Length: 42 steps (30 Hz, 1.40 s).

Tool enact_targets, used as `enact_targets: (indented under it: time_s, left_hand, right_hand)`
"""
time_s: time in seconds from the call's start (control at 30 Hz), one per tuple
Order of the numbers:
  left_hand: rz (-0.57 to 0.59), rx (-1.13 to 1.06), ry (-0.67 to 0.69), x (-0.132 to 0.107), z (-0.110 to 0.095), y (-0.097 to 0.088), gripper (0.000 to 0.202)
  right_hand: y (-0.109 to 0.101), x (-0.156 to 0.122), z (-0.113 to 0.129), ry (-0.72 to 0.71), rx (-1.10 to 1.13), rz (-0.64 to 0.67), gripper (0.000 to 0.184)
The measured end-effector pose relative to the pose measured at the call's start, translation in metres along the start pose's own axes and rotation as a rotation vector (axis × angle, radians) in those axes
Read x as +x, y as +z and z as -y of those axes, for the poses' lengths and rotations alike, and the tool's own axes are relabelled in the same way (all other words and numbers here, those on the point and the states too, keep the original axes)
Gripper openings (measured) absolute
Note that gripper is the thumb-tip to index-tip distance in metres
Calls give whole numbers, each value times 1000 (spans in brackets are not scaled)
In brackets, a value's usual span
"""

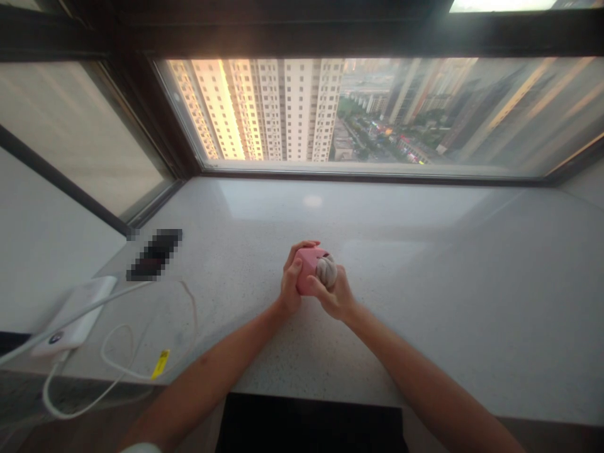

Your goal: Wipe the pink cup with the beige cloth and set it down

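A small pink box (307, 255) is held up over the near middle of the pale stone sill. My left hand (291, 283) wraps round its left side, with the thumb on the near face and fingers over the far edge. A light grey, folded cloth bundle (326, 271) bulges from an opening in the box's right side. My right hand (337, 294) closes round this bundle from the right, its thumb lying where cloth and box meet. Most of the right fingers are hidden behind the cloth, and how much cloth is inside the box cannot be seen.
The speckled white sill (448, 302) runs up to a dark-framed window (358, 178). On the left lie a blurred-out dark object (155, 255), a white power strip (78, 318) and a looping white cable (106, 371) with a yellow tag (160, 363).
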State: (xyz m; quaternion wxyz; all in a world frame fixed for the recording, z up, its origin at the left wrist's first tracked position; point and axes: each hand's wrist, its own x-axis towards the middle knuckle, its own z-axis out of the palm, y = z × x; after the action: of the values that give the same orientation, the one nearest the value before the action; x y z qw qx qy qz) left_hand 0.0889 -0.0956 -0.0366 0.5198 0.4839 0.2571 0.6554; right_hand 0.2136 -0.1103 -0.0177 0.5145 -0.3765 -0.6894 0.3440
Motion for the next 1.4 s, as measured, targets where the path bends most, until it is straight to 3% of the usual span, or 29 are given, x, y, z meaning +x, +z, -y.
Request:
enact_targets:
  time_s: [0.27, 0.37, 0.47, 0.53, 0.6, 0.7, 0.77, 0.83, 0.93, 1.1, 1.23, 1.4]
  left_hand:
    - [86, -266, -342, 11, -1, -2, 46]
    - [58, -286, -421, 13, 0, -4, 47]
    - [57, -259, -418, 16, 0, -6, 59]
    - [73, -190, -339, 17, -1, -10, 68]
    - [144, -16, -160, 19, -3, -17, 72]
    - [406, 421, 177, 24, -7, -31, 84]
    - [582, 672, 348, 28, -7, -40, 105]
    - [666, 813, 458, 32, -5, -48, 126]
    - [694, 915, 507, 37, 0, -55, 135]
    - [763, 1053, 520, 41, -1, -61, 113]
    - [765, 1109, 522, 40, 0, -62, 109]
    - [781, 1126, 577, 39, 5, -65, 109]
  right_hand:
    - [-7, 9, 4, -192, -411, 150, 46]
    - [-8, 10, 1, -187, -368, 152, 44]
    - [-4, 8, -4, -104, -204, 99, 43]
    - [-1, 7, -8, 30, -7, 18, 38]
    - [1, 9, -10, 203, 251, -102, 35]
    - [-2, 17, -12, 440, 622, -243, 35]
    - [-6, 22, -14, 590, 807, -229, 30]
    - [-11, 26, -17, 720, 939, -161, 28]
    - [-18, 27, -26, 798, 1035, -102, 32]
    - [-28, 28, -43, 799, 1030, -133, 33]
    - [-34, 30, -49, 827, 1060, -147, 32]
    - [-33, 29, -45, 817, 1019, -12, 34]
